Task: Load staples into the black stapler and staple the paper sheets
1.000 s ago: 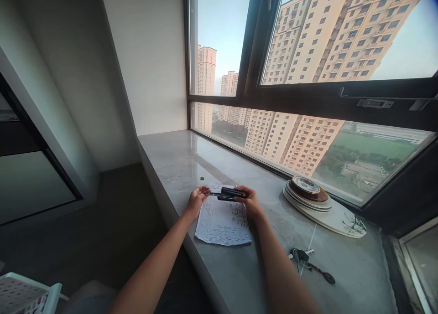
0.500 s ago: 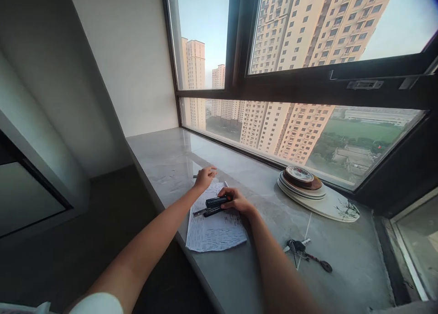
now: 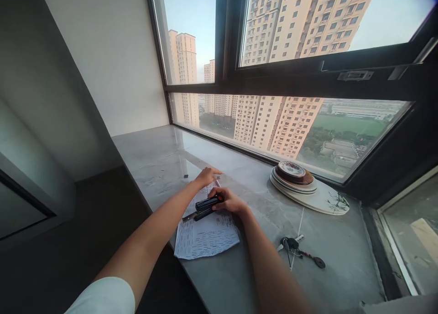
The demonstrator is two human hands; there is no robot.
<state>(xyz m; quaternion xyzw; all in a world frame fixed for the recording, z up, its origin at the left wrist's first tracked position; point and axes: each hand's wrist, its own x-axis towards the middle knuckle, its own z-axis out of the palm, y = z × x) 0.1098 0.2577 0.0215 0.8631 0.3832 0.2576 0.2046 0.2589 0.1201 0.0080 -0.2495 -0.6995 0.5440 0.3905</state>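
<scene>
My right hand [image 3: 230, 201] grips a black stapler [image 3: 205, 206] that is opened up, its metal staple channel pointing left. The stapler is over a sheet of paper [image 3: 207, 239] covered in rows of writing. Beyond it, my left hand [image 3: 206, 176] reaches over the paper's far end with the index finger stretched out to the right. Just under those fingertips lies a small grey piece [image 3: 218, 177], perhaps staples; whether they touch it is unclear. A slim stick like a pen [image 3: 217, 183] shows beside it. Left of my left hand rests a small dark strip [image 3: 185, 176].
A stack of plates and boards [image 3: 296, 179] stands on the stone sill [image 3: 253, 168] by the window. A bunch of keys [image 3: 290, 244] with a braided fob lies nearer on the right. The sill's front edge drops to a dark floor on the left.
The view has shifted slightly. My left hand has moved right across the sill, its index finger now extended, and the small dark strip shows more fully. My right hand still holds the stapler.
</scene>
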